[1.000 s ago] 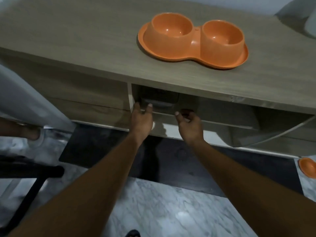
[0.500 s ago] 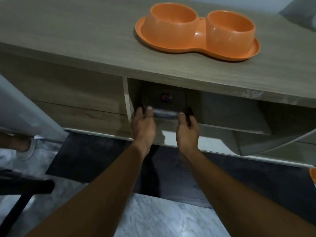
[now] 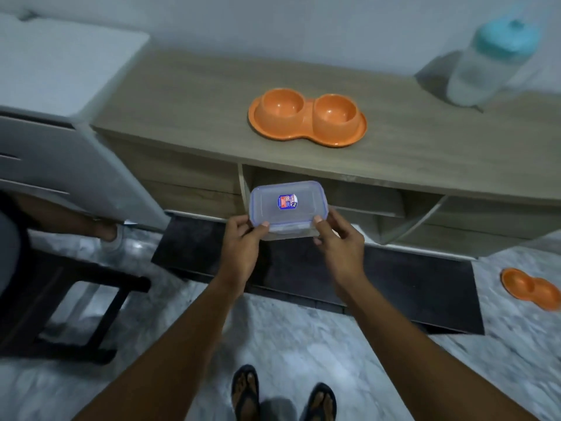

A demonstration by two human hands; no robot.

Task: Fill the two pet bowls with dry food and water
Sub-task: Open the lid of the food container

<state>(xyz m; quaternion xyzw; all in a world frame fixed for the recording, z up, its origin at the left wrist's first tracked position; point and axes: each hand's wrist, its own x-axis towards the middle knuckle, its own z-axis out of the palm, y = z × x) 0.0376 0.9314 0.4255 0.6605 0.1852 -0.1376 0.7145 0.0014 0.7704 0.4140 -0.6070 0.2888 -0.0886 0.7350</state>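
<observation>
An orange double pet bowl (image 3: 307, 120) sits on top of a low wooden cabinet (image 3: 188, 95), and both cups look empty. In front of the cabinet's open shelf, I hold a clear lidded plastic container (image 3: 287, 208) with a small red and blue label. My left hand (image 3: 243, 242) grips its near left corner and my right hand (image 3: 340, 240) its near right corner. What the container holds cannot be made out. A clear water bottle with a turquoise lid (image 3: 488, 56) stands at the cabinet's far right.
A white appliance (image 3: 54, 95) stands left of the cabinet. A black chair frame (image 3: 79, 302) and another person's foot (image 3: 106, 232) are at the left. A dark mat (image 3: 394, 287) lies below the cabinet. A second orange double bowl (image 3: 531, 288) rests on the marble floor at right.
Both hands have drawn the container out of the cabinet shelf and lifted it clear. My view has pulled back and up, showing the bottle and more floor.
</observation>
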